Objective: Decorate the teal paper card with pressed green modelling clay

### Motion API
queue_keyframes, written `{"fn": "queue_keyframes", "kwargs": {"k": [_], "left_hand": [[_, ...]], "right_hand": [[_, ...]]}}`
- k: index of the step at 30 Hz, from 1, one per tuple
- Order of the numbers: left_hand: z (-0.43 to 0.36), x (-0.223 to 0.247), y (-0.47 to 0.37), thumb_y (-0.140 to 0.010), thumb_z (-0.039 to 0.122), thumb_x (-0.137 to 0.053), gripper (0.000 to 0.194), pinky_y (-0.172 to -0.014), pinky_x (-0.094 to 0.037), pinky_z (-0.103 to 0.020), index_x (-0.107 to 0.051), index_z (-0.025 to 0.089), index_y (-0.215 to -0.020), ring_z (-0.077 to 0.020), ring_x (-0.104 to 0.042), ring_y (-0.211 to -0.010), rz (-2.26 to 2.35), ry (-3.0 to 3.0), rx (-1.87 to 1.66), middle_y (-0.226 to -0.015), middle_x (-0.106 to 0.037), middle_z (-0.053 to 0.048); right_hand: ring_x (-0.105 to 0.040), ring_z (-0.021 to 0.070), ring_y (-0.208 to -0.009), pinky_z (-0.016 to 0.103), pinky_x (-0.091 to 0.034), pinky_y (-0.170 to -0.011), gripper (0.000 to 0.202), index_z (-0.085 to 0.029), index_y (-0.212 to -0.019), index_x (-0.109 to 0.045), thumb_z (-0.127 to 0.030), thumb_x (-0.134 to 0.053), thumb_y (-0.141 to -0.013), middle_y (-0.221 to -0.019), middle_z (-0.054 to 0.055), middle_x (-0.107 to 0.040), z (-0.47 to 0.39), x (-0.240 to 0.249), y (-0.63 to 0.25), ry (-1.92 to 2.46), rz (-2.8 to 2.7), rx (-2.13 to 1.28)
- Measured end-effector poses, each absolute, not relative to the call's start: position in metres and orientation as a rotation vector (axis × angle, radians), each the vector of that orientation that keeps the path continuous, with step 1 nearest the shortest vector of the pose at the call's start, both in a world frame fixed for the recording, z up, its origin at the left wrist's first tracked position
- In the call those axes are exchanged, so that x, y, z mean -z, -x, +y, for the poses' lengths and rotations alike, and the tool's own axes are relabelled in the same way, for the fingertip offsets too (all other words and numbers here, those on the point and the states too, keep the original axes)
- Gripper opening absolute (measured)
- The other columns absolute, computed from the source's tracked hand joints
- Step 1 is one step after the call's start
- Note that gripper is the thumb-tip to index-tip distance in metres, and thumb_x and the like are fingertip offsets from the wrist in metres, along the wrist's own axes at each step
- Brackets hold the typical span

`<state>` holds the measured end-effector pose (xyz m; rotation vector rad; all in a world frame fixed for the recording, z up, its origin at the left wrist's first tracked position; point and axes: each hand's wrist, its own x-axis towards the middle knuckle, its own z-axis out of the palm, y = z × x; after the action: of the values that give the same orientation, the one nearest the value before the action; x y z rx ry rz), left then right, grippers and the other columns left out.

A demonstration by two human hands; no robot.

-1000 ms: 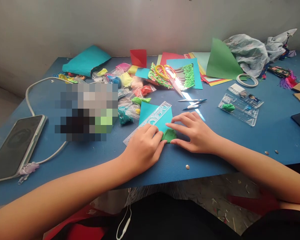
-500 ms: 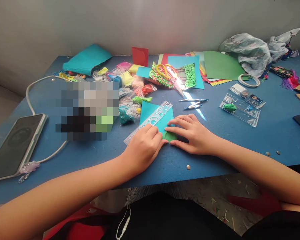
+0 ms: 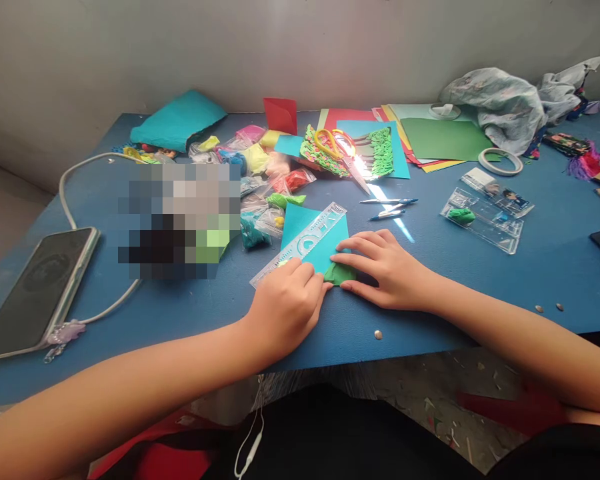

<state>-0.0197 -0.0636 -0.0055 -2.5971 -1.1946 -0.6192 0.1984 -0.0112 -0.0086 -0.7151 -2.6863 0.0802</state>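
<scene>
A sheet of turquoise card (image 3: pixel 325 243) lies near the table's front edge with a clear plastic ruler (image 3: pixel 307 243) slanting across it. On the card's lower right corner is a thin green patch (image 3: pixel 339 273) that looks like flattened clay. My left hand (image 3: pixel 287 300) is curled closed over the card's lower left part, beside the ruler, its thumb near the green patch. What its fingers hold, if anything, is hidden. My right hand (image 3: pixel 387 270) rests with fingers spread, the tips touching the card and the edge of the green patch.
Behind the card lie bagged coloured clay (image 3: pixel 255 227), scissors (image 3: pixel 347 160) and pens (image 3: pixel 387 208). Further right are a tape roll (image 3: pixel 500 162), a clear plastic case (image 3: pixel 485 220) and coloured sheets (image 3: pixel 440 140). A phone (image 3: pixel 37 293) with a white cable (image 3: pixel 65 193) is at left.
My left hand has shifted very slightly down and left along the card, showing more of the ruler and green patch. The right hand stays in place; the view has moved slightly.
</scene>
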Motion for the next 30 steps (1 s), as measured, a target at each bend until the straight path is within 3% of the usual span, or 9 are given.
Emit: {"fn": "queue_keyframes", "kwargs": {"k": [3,9,13,16,19,30], "left_hand": [[-0.066,0.006,0.018,-0.093,0.016,-0.052,0.03,-0.058,-0.045,-0.031,-0.062,0.016,-0.065,-0.0203,-0.054,-0.062,-1.187,2.589,0.627,-0.064,-0.058,-0.004],[-0.064,-0.001,0.02,-0.087,0.018,-0.055,0.018,-0.061,-0.048,-0.03,-0.068,0.013,-0.076,-0.0198,-0.059,-0.067,-1.45,2.708,0.716,-0.069,-0.063,-0.004],[-0.059,-0.009,0.025,-0.084,0.015,-0.053,0.02,-0.06,-0.046,-0.028,-0.073,0.015,-0.084,-0.0188,-0.062,-0.069,-1.621,2.732,0.669,-0.07,-0.065,-0.003],[-0.055,-0.013,0.027,-0.086,0.017,-0.054,0.022,-0.058,-0.043,-0.028,-0.076,0.019,-0.087,-0.0193,-0.063,-0.07,-1.64,2.836,0.473,-0.069,-0.066,-0.002],[-0.052,-0.014,0.028,-0.088,0.02,-0.055,0.022,-0.055,-0.041,-0.028,-0.077,0.023,-0.087,-0.0202,-0.065,-0.073,-1.661,2.918,0.292,-0.07,-0.067,-0.002],[-0.045,-0.015,0.031,-0.087,0.02,-0.061,0.018,-0.059,-0.042,-0.026,-0.078,0.024,-0.087,-0.0184,-0.066,-0.076,-1.672,2.981,0.293,-0.076,-0.071,-0.001]], "right_hand": [[-0.057,0.0285,-0.107,0.043,-0.039,-0.085,0.038,-0.015,-0.118,-0.064,-0.041,-0.045,-0.098,-0.116,0.015,-0.067,-0.011,0.009,-0.198,0.721,-2.683,-0.078],[-0.057,0.0292,-0.107,0.044,-0.04,-0.084,0.04,-0.014,-0.122,-0.06,-0.042,-0.044,-0.098,-0.118,0.016,-0.066,-0.011,0.008,-0.199,0.725,-2.688,-0.056],[-0.057,0.0284,-0.11,0.043,-0.042,-0.086,0.042,-0.012,-0.13,-0.052,-0.037,-0.045,-0.097,-0.121,0.019,-0.064,-0.013,0.006,-0.199,0.627,-2.613,-0.017],[-0.059,0.0252,-0.108,0.041,-0.041,-0.086,0.031,-0.019,-0.125,-0.056,-0.026,-0.047,-0.097,-0.116,0.013,-0.068,-0.016,0.005,-0.196,0.514,-2.606,0.022],[-0.061,0.0232,-0.104,0.041,-0.04,-0.087,0.024,-0.019,-0.117,-0.061,-0.019,-0.05,-0.095,-0.11,0.01,-0.071,-0.019,0.004,-0.193,0.444,-2.63,0.046],[-0.061,0.0234,-0.108,0.043,-0.038,-0.092,0.024,-0.019,-0.115,-0.064,-0.022,-0.051,-0.096,-0.114,0.009,-0.072,-0.018,0.005,-0.192,0.397,-2.703,0.033]]}}
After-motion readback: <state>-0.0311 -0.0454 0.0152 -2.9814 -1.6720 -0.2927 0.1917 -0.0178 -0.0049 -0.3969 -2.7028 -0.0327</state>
